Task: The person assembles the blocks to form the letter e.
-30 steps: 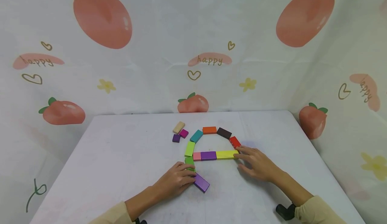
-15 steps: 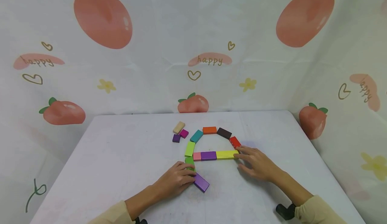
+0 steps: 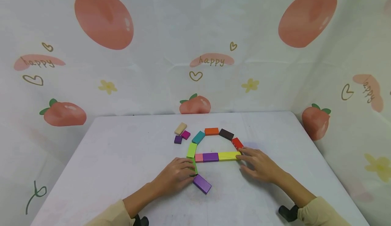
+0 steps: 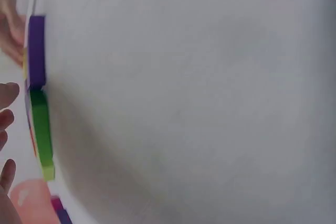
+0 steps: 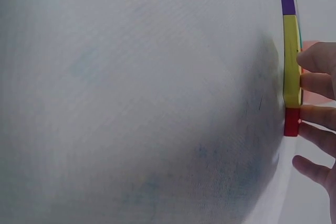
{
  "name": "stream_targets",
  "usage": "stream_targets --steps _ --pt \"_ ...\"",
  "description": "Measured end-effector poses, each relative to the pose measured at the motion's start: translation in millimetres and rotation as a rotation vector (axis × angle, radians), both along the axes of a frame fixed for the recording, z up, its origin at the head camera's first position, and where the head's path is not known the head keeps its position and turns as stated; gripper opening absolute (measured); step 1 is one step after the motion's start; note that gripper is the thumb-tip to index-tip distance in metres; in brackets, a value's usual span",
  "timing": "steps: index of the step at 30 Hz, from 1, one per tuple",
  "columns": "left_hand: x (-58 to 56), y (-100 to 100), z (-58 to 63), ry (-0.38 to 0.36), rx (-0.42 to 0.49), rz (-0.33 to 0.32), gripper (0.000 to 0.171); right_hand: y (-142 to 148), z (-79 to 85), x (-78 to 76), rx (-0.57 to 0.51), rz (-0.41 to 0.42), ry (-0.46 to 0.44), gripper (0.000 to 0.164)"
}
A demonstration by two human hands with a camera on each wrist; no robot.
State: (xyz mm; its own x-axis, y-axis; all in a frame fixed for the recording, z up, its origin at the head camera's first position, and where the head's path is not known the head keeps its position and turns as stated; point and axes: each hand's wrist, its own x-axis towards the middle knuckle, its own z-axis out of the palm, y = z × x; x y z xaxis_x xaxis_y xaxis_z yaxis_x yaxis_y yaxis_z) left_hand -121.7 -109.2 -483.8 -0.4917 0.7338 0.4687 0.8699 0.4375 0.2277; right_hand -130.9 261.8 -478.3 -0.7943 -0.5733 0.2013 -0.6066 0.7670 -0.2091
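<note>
In the head view my left hand (image 3: pixel 174 174) lies over the green block (image 3: pixel 195 166), its fingers partly hiding it. The left wrist view shows those fingers (image 4: pixel 6 119) spread and a little apart from the green block (image 4: pixel 42 127). A light purple block (image 3: pixel 202 184) lies slantwise just below it, touching no finger that I can make out. My right hand (image 3: pixel 259 165) rests its loosely extended fingertips at the right end of the yellow block (image 3: pixel 229 156) and at the red block (image 3: pixel 237 144). In the right wrist view its fingers (image 5: pixel 317 83) bend round neither block.
An arch runs through lime (image 3: pixel 191 150), teal (image 3: pixel 198 137), orange (image 3: pixel 211 131) and dark brown (image 3: pixel 226 134) blocks. Pink (image 3: pixel 199 157) and purple (image 3: pixel 210 157) blocks continue the yellow crossbar. Beige (image 3: pixel 180 128), magenta (image 3: pixel 186 135) and dark purple (image 3: pixel 178 139) blocks lie separately on the white table (image 3: pixel 122 151).
My left hand has shifted slightly up and left, off the light purple block and over the green one. The right hand and the other blocks have stayed put.
</note>
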Motion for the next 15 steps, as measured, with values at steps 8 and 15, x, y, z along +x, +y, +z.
stream_targets --steps 8,15 --pt "-28.3 -10.6 14.2 -0.105 0.110 0.262 0.026 0.3 0.3 0.1 -0.017 0.015 0.017 0.038" --pt "-57.7 -14.0 23.2 -0.271 0.263 0.532 0.026 0.0 1.4 0.1 -0.019 0.014 0.017 0.038"
